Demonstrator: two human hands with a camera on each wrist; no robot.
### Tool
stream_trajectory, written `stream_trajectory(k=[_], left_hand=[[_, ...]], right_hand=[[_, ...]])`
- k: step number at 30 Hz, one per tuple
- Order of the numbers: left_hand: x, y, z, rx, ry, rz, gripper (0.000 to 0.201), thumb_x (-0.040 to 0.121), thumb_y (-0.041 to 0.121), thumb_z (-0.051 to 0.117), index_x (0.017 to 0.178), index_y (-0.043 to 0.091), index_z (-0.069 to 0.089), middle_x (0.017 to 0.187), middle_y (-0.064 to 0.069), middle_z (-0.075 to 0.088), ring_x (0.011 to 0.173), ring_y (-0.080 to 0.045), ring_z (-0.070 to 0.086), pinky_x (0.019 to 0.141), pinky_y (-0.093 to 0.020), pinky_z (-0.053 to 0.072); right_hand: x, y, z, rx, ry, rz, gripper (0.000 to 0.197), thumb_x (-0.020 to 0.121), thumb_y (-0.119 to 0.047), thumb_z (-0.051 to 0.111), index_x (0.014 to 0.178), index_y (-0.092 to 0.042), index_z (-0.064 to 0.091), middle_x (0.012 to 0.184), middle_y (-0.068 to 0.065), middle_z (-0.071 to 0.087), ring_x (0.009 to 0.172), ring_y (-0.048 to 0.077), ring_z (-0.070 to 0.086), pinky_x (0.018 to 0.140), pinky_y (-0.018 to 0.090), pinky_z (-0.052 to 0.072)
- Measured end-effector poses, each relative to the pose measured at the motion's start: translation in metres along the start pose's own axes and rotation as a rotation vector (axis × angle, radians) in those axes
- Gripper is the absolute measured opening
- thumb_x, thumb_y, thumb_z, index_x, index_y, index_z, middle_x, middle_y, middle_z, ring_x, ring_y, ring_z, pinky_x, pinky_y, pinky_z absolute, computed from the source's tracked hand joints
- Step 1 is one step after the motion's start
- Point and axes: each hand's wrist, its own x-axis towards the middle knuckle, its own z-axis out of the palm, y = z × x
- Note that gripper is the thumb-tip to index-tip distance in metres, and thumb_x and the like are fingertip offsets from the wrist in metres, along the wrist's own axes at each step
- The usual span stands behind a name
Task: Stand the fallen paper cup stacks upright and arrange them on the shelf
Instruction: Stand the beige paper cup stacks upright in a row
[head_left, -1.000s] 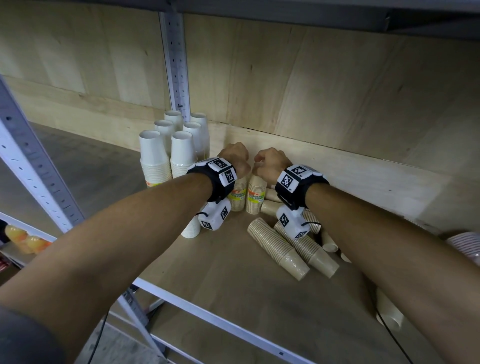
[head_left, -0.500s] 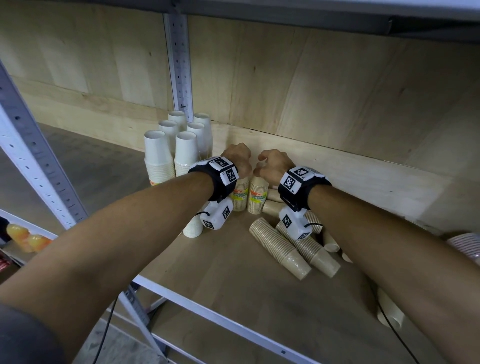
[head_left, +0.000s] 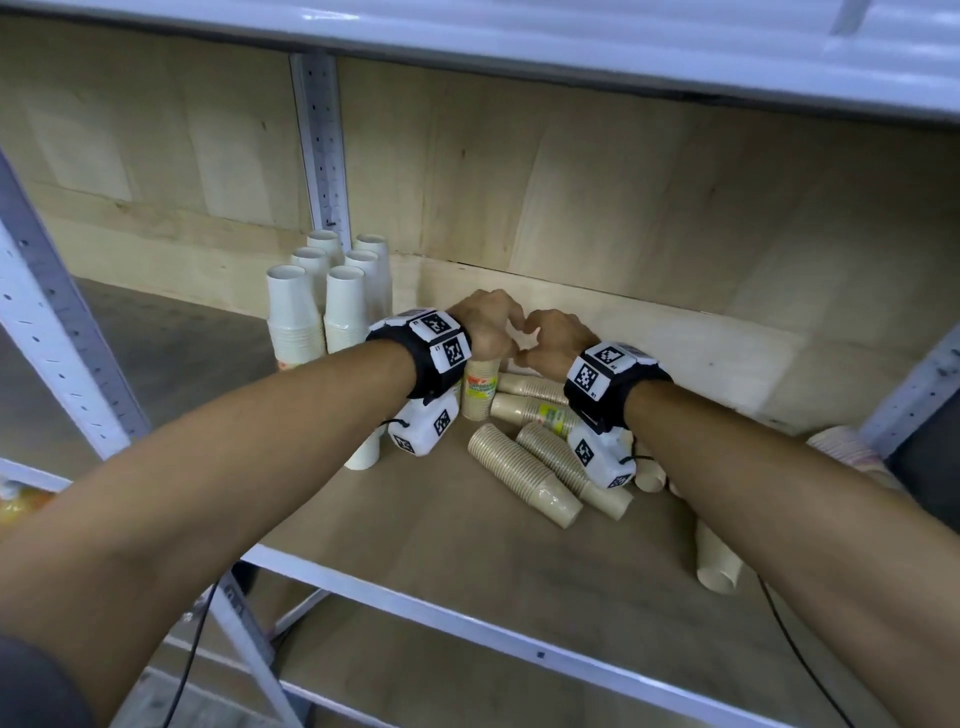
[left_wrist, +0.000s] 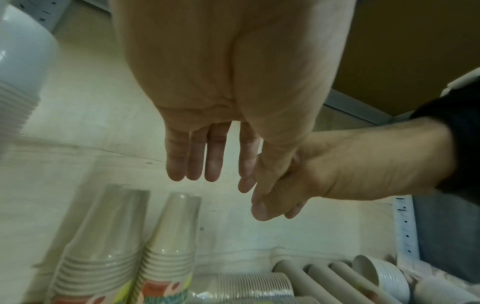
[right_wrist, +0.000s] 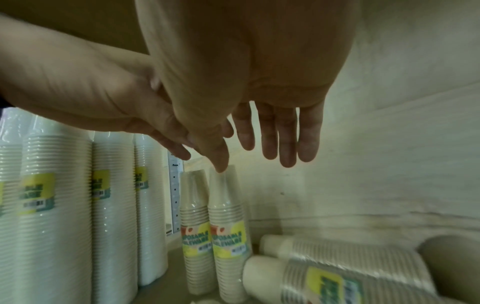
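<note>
Head view: both hands reach deep into the shelf (head_left: 415, 519); left hand (head_left: 485, 322) and right hand (head_left: 553, 338) sit side by side, thumbs close, just above two upright tan stacks (head_left: 480, 387) near the back wall (head_left: 623, 218); grip can't be read from here, knuckles hide the fingers; white stacks (head_left: 317, 306) stand upright to the left by the rear post (head_left: 322, 145); fallen tan stacks (head_left: 524, 475) lie right of the upright pair, under the right wrist; one more fallen stack (head_left: 717, 561) lies near the front right; open board between the fallen stacks and the front rail (head_left: 467, 618); upper shelf (head_left: 571, 47) hangs close overhead.

Left wrist view: left hand (left_wrist: 221, 92) has fingers (left_wrist: 197, 156) straight and loose, holding nothing; right hand (left_wrist: 337, 168) touches its thumb side; two upright tan stacks (left_wrist: 135, 246) directly below, clear gap between fingertips and stack tops; fallen stacks (left_wrist: 259, 286) lie at lower right.

Right wrist view: right hand (right_wrist: 246, 72) released too, fingers (right_wrist: 285, 139) straight, pointing down; left hand (right_wrist: 103, 92) crosses in from the left; upright tan pair (right_wrist: 215, 236) stands below the thumb, touching each other; white stacks (right_wrist: 78, 205) just left of them; fallen tan stacks (right_wrist: 337, 273) lie right, ends toward the upright pair.
</note>
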Motion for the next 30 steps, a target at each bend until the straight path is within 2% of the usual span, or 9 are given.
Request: stream_trajectory(k=[4, 11, 16, 18, 19, 22, 25, 27, 30], left_hand=[[-0.015, 0.012, 0.02, -0.003, -0.13, 0.053, 0.046, 0.083, 0.028, 0.073, 0.127, 0.026, 0.062, 0.127, -0.002, 0.059, 0.112, -0.02, 0.059, 0.087, -0.027, 0.047], [-0.04, 0.028, 0.068, 0.061, -0.304, 0.148, 0.049, 0.08, 0.029, 0.077, 0.127, 0.026, 0.063, 0.124, -0.001, 0.06, 0.109, -0.02, 0.059, 0.088, -0.03, 0.051], [-0.052, 0.032, 0.103, 0.068, -0.388, 0.164, 0.056, 0.081, 0.026, 0.076, 0.133, 0.022, 0.058, 0.129, 0.001, 0.059, 0.115, -0.02, 0.058, 0.088, -0.027, 0.048], [-0.057, 0.034, 0.111, 0.097, -0.412, 0.173, 0.055, 0.081, 0.025, 0.076, 0.133, 0.021, 0.059, 0.126, 0.001, 0.061, 0.113, -0.02, 0.058, 0.083, -0.025, 0.045], [-0.057, 0.034, 0.115, 0.113, -0.406, 0.183, 0.053, 0.08, 0.025, 0.077, 0.13, 0.023, 0.06, 0.123, 0.001, 0.062, 0.111, -0.019, 0.059, 0.08, -0.023, 0.043], [-0.06, 0.033, 0.123, 0.151, -0.37, 0.215, 0.051, 0.074, 0.03, 0.079, 0.122, 0.032, 0.064, 0.118, 0.002, 0.061, 0.107, -0.018, 0.058, 0.077, -0.023, 0.039], [-0.062, 0.032, 0.131, 0.23, -0.337, 0.248, 0.053, 0.068, 0.039, 0.08, 0.119, 0.039, 0.063, 0.121, 0.001, 0.053, 0.117, -0.022, 0.05, 0.089, -0.031, 0.04], [-0.065, 0.033, 0.133, 0.296, -0.329, 0.268, 0.053, 0.071, 0.037, 0.078, 0.121, 0.039, 0.061, 0.125, 0.0, 0.049, 0.121, -0.023, 0.045, 0.099, -0.037, 0.036], [-0.065, 0.034, 0.134, 0.355, -0.333, 0.298, 0.049, 0.072, 0.035, 0.076, 0.119, 0.039, 0.061, 0.122, 0.001, 0.049, 0.119, -0.024, 0.045, 0.102, -0.044, 0.032]], right_hand=[[-0.028, 0.025, 0.004, -0.034, -0.014, 0.079, 0.054, 0.08, -0.034, 0.071, 0.13, -0.02, 0.055, 0.127, 0.007, 0.06, 0.111, 0.026, 0.06, 0.086, 0.032, 0.049], [-0.073, 0.068, 0.026, -0.031, -0.088, 0.213, 0.052, 0.082, -0.029, 0.07, 0.131, -0.017, 0.056, 0.128, 0.006, 0.059, 0.113, 0.025, 0.06, 0.089, 0.032, 0.051], [-0.096, 0.096, 0.057, 0.069, -0.167, 0.228, 0.053, 0.07, -0.058, 0.061, 0.118, -0.035, 0.062, 0.105, -0.012, 0.069, 0.099, 0.013, 0.067, 0.079, 0.03, 0.055], [-0.099, 0.107, 0.067, 0.06, -0.169, 0.262, 0.038, 0.07, -0.058, 0.062, 0.095, -0.03, 0.062, 0.086, -0.012, 0.063, 0.085, 0.015, 0.065, 0.061, 0.026, 0.046], [-0.103, 0.109, 0.071, 0.061, -0.16, 0.263, 0.035, 0.072, -0.057, 0.064, 0.093, -0.028, 0.06, 0.085, -0.01, 0.061, 0.083, 0.016, 0.063, 0.06, 0.026, 0.041], [-0.113, 0.109, 0.074, 0.073, -0.143, 0.257, 0.06, 0.068, -0.055, 0.066, 0.119, -0.026, 0.059, 0.111, -0.002, 0.065, 0.1, 0.021, 0.064, 0.077, 0.029, 0.046], [-0.116, 0.113, 0.078, 0.093, -0.145, 0.27, 0.077, 0.059, -0.055, 0.062, 0.131, -0.027, 0.052, 0.123, 0.002, 0.063, 0.11, 0.026, 0.062, 0.09, 0.037, 0.05], [-0.116, 0.114, 0.08, 0.091, -0.134, 0.257, 0.08, 0.061, -0.053, 0.063, 0.135, -0.025, 0.049, 0.127, 0.004, 0.061, 0.113, 0.028, 0.06, 0.094, 0.04, 0.049], [-0.117, 0.115, 0.08, 0.069, -0.122, 0.257, 0.073, 0.071, -0.043, 0.07, 0.138, -0.022, 0.048, 0.13, 0.006, 0.06, 0.116, 0.029, 0.059, 0.096, 0.039, 0.048]])
